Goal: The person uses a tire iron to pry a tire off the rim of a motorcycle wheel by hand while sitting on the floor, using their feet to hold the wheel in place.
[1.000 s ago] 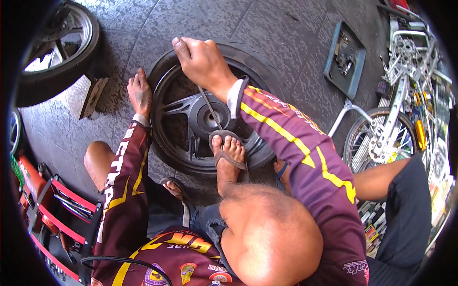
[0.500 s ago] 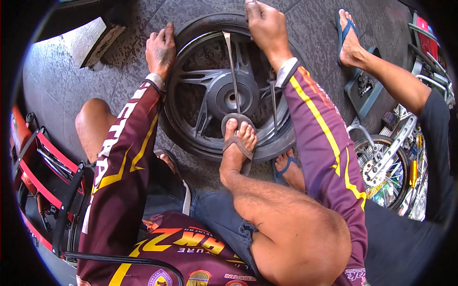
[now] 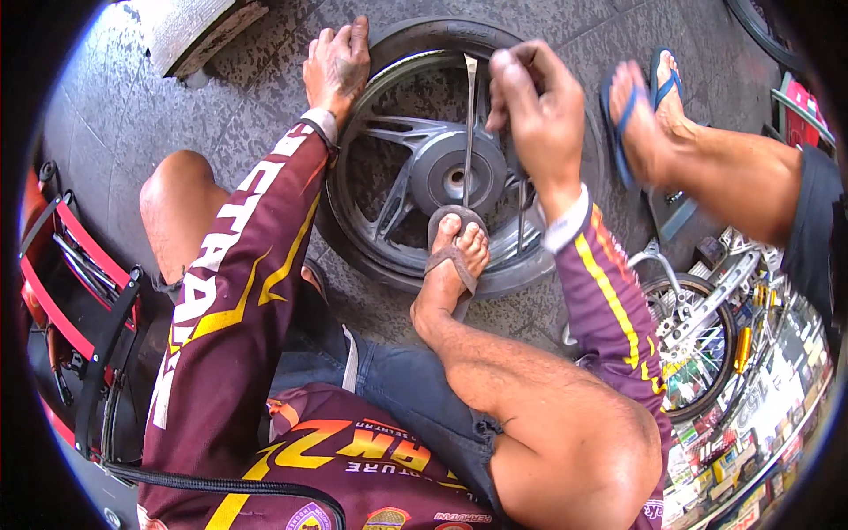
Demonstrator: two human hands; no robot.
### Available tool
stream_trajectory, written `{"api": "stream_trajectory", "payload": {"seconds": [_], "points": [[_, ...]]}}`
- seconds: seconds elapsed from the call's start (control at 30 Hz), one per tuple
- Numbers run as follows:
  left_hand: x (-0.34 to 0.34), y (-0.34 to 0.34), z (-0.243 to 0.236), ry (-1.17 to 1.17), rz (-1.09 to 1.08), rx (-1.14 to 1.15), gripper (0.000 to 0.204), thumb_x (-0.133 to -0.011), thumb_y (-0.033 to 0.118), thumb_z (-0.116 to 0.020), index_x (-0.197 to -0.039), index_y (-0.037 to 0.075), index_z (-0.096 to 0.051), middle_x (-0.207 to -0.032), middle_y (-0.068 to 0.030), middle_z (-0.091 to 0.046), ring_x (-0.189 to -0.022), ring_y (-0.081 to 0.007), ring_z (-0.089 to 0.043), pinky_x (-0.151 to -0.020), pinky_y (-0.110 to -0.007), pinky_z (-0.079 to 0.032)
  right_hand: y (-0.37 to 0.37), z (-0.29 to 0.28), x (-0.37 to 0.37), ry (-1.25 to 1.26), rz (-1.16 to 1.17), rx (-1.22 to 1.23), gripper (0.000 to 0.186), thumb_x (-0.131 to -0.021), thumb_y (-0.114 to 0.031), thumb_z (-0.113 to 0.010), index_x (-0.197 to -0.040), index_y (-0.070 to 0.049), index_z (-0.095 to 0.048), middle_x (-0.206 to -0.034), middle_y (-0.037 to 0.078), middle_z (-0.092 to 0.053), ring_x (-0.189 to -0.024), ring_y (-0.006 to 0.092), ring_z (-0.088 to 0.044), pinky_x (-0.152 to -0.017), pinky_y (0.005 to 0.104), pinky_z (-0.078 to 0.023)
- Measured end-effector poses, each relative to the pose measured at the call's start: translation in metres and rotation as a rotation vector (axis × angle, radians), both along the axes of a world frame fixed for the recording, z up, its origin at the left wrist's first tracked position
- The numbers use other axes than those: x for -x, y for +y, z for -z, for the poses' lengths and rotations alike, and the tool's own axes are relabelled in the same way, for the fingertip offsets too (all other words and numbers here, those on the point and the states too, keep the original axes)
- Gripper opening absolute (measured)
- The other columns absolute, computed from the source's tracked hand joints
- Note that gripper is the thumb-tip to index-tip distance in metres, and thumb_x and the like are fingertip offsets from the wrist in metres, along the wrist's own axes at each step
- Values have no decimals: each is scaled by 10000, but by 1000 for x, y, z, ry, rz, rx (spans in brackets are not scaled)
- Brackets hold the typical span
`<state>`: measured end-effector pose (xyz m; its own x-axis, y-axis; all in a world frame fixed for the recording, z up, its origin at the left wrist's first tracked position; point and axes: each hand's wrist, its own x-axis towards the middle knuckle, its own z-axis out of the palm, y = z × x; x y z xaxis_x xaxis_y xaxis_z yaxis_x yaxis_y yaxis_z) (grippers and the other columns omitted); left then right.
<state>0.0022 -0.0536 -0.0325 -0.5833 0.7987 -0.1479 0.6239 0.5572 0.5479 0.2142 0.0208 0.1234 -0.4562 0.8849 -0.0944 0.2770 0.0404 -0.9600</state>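
A motorcycle wheel (image 3: 458,159) with a black tyre (image 3: 442,34) lies flat on the floor. My left hand (image 3: 336,71) grips the tyre at its upper left, fingers bent. My right hand (image 3: 543,119) is raised over the wheel's right side, fingers loosely curled and apart, with nothing visible in it. Just left of it a long metal tyre lever (image 3: 469,115) reaches from the upper rim toward my sandalled foot (image 3: 450,256), which presses on its lower end. A second lever (image 3: 521,221) is at the right rim, partly hidden by my right hand and wrist.
Another person's legs in blue flip-flops (image 3: 627,115) are at the right. A silver bicycle frame (image 3: 707,300), a grey tray (image 3: 667,212) and assorted parts crowd the lower right. A wooden block (image 3: 190,31) is at upper left, red tool trays (image 3: 84,256) at left.
My right hand has left the top of the tyre, moving down and rightward. My left hand shifted rightward in view as the view moved. The other person's feet have come into view at right.
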Motion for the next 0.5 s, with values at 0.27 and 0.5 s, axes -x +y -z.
{"api": "stream_trajectory", "payload": {"seconds": [0.27,0.5], "points": [[0,2,-9,-32,-35,68,592,-1008,572,-324,-1181,119,-663,-1195,-183,-599,-1172,-378,-534,-964,-503,-437,-114,-121,-121,240,588,-86,596,-996,-584,-287,-707,-86,-441,-482,33,-389,-397,161,-368,-391,283,-314],[-7,3,-8,33,-28,29,584,-1014,561,-313,-1210,122,-644,-1126,-163,-587,-1122,-381,-542,-939,-494,-446,-173,-35,-191,67,1069,-83,449,-1006,-460,-388,-759,-96,-478,-563,33,-445,-461,146,-418,-452,279,-367]]}}
